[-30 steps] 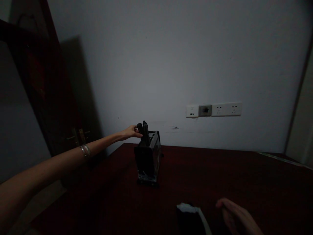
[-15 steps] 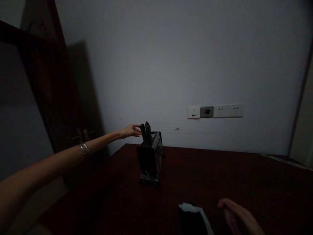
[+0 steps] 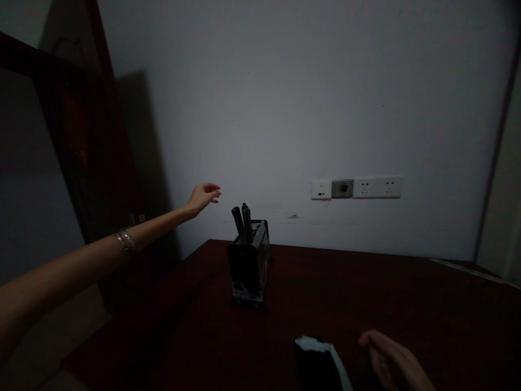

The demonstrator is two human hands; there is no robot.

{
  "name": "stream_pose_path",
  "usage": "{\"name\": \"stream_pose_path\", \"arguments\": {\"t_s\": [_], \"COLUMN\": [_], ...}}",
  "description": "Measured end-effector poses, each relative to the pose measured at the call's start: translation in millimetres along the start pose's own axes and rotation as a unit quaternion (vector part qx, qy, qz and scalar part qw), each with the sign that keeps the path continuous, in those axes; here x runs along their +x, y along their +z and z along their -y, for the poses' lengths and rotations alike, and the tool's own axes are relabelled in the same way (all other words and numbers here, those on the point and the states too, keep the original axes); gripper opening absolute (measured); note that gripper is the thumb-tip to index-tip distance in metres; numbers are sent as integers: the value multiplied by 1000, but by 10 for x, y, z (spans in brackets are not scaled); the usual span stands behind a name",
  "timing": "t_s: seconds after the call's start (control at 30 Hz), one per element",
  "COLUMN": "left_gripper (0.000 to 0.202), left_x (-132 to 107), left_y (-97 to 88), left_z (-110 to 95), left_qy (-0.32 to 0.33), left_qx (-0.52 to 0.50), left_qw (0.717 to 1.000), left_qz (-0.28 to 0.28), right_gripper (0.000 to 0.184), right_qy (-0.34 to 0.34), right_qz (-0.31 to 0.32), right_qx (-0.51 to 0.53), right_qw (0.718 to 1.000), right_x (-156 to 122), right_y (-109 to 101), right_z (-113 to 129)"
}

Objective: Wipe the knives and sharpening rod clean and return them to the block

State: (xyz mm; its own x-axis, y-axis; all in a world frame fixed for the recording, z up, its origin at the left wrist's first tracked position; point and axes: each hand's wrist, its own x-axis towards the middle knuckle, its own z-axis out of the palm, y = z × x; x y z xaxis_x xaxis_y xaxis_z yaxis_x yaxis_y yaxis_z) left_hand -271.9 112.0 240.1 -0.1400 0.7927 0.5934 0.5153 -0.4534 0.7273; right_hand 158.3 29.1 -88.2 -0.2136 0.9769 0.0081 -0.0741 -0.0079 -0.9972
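A dark knife block point(image 3: 244, 271) stands on the table, with several black-handled knives point(image 3: 247, 222) upright in its near slots. Up and to the left of the handles, my left hand point(image 3: 204, 197) hangs in the air, apart from them. Its fingers are loosely curved with a gap to the thumb, and nothing is in them. My right hand point(image 3: 393, 358) is low at the right, half curled and holding nothing that I can see. Beside it lies a black item with a whitish edge point(image 3: 319, 361), cut off by the frame; its kind is unclear.
The dark red table point(image 3: 345, 293) reaches back to a pale wall with a row of sockets point(image 3: 376, 187). At the left is a dark red door point(image 3: 118, 179). A pale strip point(image 3: 468, 270) lies along the table's far right edge.
My left hand has let go of the knife handle and moved up and left, away from the block. The knives and my right hand look nearly unchanged.
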Motion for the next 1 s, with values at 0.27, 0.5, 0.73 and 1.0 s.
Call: {"name": "stream_pose_path", "arguments": {"t_s": [0.27,0.5,0.73,1.0], "left_gripper": [27,49,38,30], "left_x": [-490,-600,-702,-744], "left_y": [386,650,765,855], "left_z": [-248,18,72,203], "left_qy": [93,-6,-42,-87], "left_qx": [51,24,-18,-22], "left_qw": [989,996,987,980], "left_qz": [104,88,156,176], "right_gripper": [56,56,54,54], "right_qy": [11,-3,-7,0], "right_qz": [19,25,26,25], "right_qx": [10,9,15,12], "right_qw": [1000,1000,1000,1000], "right_x": [27,-9,-11,-18], "right_y": [-19,-11,-14,-1], "right_z": [-37,-10,-46,-22]}}
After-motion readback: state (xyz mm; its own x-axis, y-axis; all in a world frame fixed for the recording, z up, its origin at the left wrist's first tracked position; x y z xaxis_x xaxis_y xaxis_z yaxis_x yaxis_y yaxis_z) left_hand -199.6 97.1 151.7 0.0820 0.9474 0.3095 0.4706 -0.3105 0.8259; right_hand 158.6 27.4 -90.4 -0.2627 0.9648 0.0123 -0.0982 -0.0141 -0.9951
